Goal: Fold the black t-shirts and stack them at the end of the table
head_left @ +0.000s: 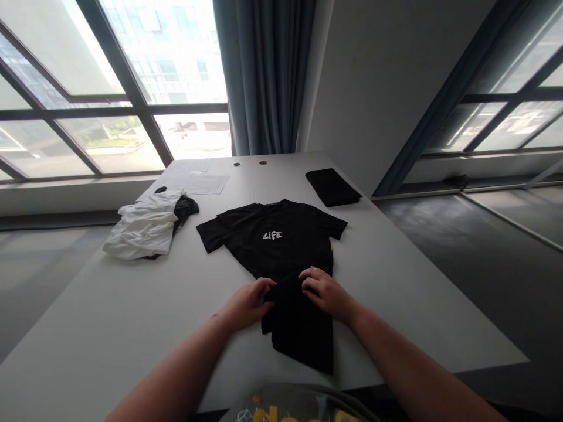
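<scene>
A black T-shirt [290, 246] lies spread on the white table [211, 305], collar away from me, with white lettering on the chest that appears upside down. Its lower part narrows towards me, with one side seemingly turned inward. My left hand [250, 303] is closed on the shirt's left edge, thumb and fingers pinching the cloth. Across from it, my right hand [328, 293] rests on the shirt with curled fingers gathering the fabric near the right side. The right thumb is mostly hidden.
A heap of white and black garments [145, 225] lies at the left edge. A folded black cloth [333, 186] sits at the back right. Paper sheets [204, 184] lie at the back left, near two round cable holes. Behind stand a blue curtain [266, 76] and windows.
</scene>
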